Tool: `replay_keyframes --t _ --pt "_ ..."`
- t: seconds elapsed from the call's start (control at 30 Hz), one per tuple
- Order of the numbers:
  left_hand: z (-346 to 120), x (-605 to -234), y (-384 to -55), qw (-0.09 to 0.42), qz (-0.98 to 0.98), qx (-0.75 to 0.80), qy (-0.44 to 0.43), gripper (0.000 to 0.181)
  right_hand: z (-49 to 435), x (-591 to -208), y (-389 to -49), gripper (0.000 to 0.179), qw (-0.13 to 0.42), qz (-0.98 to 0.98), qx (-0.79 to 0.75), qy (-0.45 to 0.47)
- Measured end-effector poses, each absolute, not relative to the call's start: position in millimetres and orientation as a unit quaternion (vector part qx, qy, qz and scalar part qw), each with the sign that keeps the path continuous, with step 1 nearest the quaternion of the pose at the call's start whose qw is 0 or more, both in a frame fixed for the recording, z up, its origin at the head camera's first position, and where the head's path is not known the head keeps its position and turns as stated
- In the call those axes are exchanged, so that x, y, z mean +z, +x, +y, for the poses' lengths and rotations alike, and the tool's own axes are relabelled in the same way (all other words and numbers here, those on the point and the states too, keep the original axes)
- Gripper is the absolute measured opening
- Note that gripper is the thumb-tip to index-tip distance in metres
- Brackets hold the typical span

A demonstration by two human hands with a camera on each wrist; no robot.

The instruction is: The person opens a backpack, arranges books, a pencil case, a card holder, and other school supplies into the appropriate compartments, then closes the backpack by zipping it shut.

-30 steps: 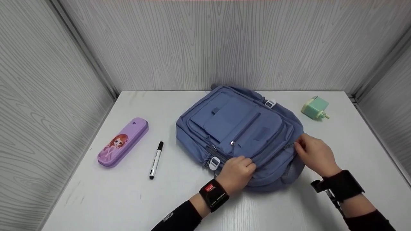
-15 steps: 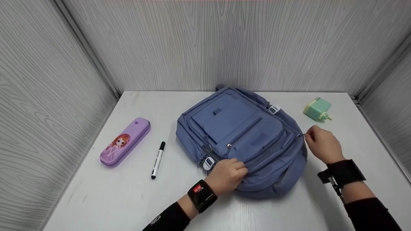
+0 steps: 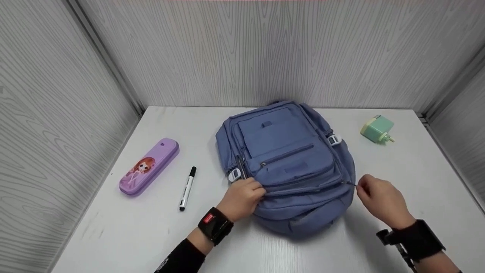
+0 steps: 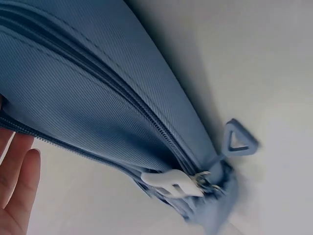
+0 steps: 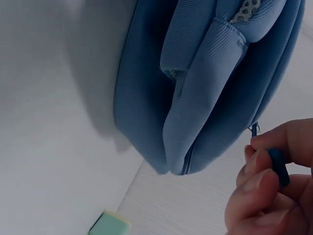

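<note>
White table (image 3: 288,256), blue backpack (image 3: 284,138) between left hand (image 3: 241,199) and right hand (image 3: 384,201)
Left grips its edge (image 4: 73,149); right pinches its zipper pull (image 5: 279,167).

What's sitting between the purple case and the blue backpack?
A black-capped white marker lies on the table between the purple case and the blue backpack; the head view shows it.

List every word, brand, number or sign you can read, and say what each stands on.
None can be read with certainty.
Marker: dark print on the white barrel, too small to read.
Red label on the left wristband: pale marks, too blurred.
Left sleeve: pale print, too small.
Backpack: no readable lettering.
</note>
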State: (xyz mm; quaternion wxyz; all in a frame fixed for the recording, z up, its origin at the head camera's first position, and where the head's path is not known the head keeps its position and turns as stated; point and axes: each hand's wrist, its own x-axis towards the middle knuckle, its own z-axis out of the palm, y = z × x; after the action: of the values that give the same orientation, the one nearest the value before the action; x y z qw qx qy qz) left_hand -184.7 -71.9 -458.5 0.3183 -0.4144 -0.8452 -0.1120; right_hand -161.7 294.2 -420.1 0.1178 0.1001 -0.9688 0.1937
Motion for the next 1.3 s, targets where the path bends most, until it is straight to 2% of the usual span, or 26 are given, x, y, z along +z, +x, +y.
replay_keyframes --t 0.1,0.23,0.43,0.57,0.77,0.87,1.0,1.17,1.3 --pt "-84.4 -457.2 -191.0 0.316 -0.860 -0.106 -0.386 0.014 279.3 -418.7 -145.6 0.010 0.113 -0.971 0.171 0.119" --pt "-97.8 -455.3 -201.1 0.309 -0.878 -0.099 -0.351 0.019 258.5 -421.4 -128.5 0.023 0.135 -0.967 0.142 0.161" --pt "-118.6 -455.6 -217.0 0.286 -0.907 -0.090 -0.295 0.008 229.0 -429.4 -116.5 0.029 0.160 -0.945 0.168 0.233" --pt "-131.4 -452.0 -229.3 0.250 -0.927 -0.101 -0.259 0.004 211.1 -433.9 -117.6 0.027 0.170 -0.925 0.188 0.284" --pt "-135.7 -439.1 -232.7 0.164 -0.951 -0.129 -0.228 0.011 199.1 -435.1 -121.5 0.027 0.178 -0.912 0.196 0.314" --pt "-123.5 -428.8 -223.4 0.127 -0.956 -0.139 -0.227 0.017 200.1 -435.1 -123.0 0.027 0.174 -0.911 0.202 0.315" --pt "-86.8 -419.4 -200.7 0.122 -0.938 -0.151 -0.286 0.024 202.5 -434.0 -123.2 0.027 0.157 -0.915 0.206 0.310" --pt "-32.3 -420.0 -171.2 0.110 -0.915 -0.115 -0.372 0.014 202.1 -430.2 -122.3 0.025 0.129 -0.920 0.217 0.299" --pt "-4.7 -427.5 -159.4 0.158 -0.906 -0.063 -0.388 0.014 201.5 -429.5 -122.3 0.023 0.118 -0.919 0.230 0.298"
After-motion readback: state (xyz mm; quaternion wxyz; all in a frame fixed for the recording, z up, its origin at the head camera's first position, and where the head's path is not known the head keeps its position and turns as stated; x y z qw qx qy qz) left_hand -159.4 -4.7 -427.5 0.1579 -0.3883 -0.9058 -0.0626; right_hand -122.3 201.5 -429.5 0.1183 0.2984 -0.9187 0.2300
